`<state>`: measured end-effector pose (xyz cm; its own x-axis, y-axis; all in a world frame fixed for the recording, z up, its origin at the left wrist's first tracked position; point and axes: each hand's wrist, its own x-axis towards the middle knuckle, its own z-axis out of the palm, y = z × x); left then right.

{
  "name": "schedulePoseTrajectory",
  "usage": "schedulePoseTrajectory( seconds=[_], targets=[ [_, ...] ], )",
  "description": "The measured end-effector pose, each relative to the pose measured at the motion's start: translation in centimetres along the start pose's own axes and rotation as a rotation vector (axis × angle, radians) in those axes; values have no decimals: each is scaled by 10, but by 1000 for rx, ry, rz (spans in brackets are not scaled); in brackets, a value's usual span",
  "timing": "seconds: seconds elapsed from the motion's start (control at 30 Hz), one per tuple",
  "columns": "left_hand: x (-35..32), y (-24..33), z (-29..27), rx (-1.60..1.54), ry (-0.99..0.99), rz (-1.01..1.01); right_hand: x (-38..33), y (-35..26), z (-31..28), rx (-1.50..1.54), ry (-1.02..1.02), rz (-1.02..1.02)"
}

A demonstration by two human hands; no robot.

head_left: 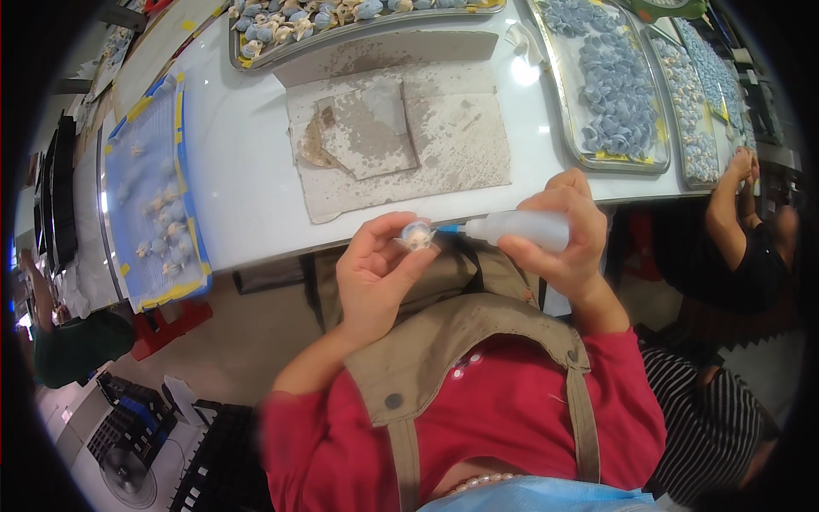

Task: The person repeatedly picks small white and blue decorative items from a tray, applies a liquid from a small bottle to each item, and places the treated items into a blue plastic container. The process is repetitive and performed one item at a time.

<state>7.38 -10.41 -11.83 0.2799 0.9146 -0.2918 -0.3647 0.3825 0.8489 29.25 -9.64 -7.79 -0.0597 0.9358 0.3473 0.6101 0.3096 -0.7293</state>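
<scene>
Pale-blue fabric (546, 497) lies nearest the camera at six o'clock, with a string of cream beads (482, 480), a crimson cloth shirt (495, 435) and a khaki cloth apron (478, 328) just beyond it. Close to the middle, toward eight o'clock, the left hand (375, 273) is clamped on a small rounded cream figurine with a pale-blue top (416, 235), pinching it between thumb and fingers. Near three o'clock the right hand (567, 226) is wrapped round a translucent white plastic squeeze bottle (520, 229), its narrow blue tip (450, 229) aimed toward nine o'clock at the figurine. Tip and figurine are very close; whether they touch I cannot tell. Both things are held up at the near edge of a glossy white table (247, 154).

Toward twelve o'clock lies a stained grey-brown cardboard sheet (465, 136), folded along its far side, with a smaller stained cardboard piece (367, 128) on it. Beyond it, a metal-rimmed tray (384, 20) carries many cream and pale-blue figurines. Between one and two o'clock a rectangular metal tray (559, 90) holds pale-blue petal-shaped pieces (610, 94). Between nine and ten o'clock a blue-edged rectangular tray with yellow tape (203, 271) holds cream and blue pieces (171, 235). A co-worker's hands (745, 162) show between two and three o'clock
</scene>
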Motion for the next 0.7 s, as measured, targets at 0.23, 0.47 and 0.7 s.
schedulePoseTrajectory(
  seconds=[0.23,0.47,0.7],
  targets=[
    [5,-1,-5,-50,50,20,3,17,12,187,64,109],
    [14,0,-2,-54,27,18,50,57,52,-46,94,267],
    [21,-4,-3,-40,9,27,54,115,-23,-510,355,45]
  ],
)
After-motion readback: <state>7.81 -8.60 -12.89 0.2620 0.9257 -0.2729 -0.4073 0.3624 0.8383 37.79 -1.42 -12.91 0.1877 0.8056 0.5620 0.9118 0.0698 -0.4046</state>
